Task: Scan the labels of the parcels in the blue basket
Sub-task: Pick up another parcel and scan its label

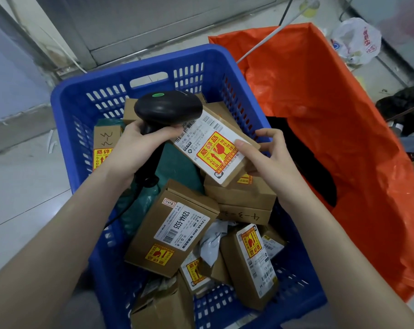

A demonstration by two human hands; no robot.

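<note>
Held parcel [214, 148] sits above the blue basket [87, 96], label up, tilted | our right hand [267, 154] grips its right end | our left hand [139, 143] clasps the scanner [168, 108], head touching the label's top | more parcels [170, 231] lie below | orange bag [332, 115] beside the basket.

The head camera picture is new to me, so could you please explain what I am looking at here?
There is no robot: a camera worn on a person's head looks down at their two bare arms. The left hand grips a black barcode scanner with a green light. The right hand holds a small brown parcel, its white label and yellow fragile sticker facing up, right at the scanner. Below is the blue basket, full of similar cardboard parcels and a green bag. An open orange bag stands beside it.
</note>
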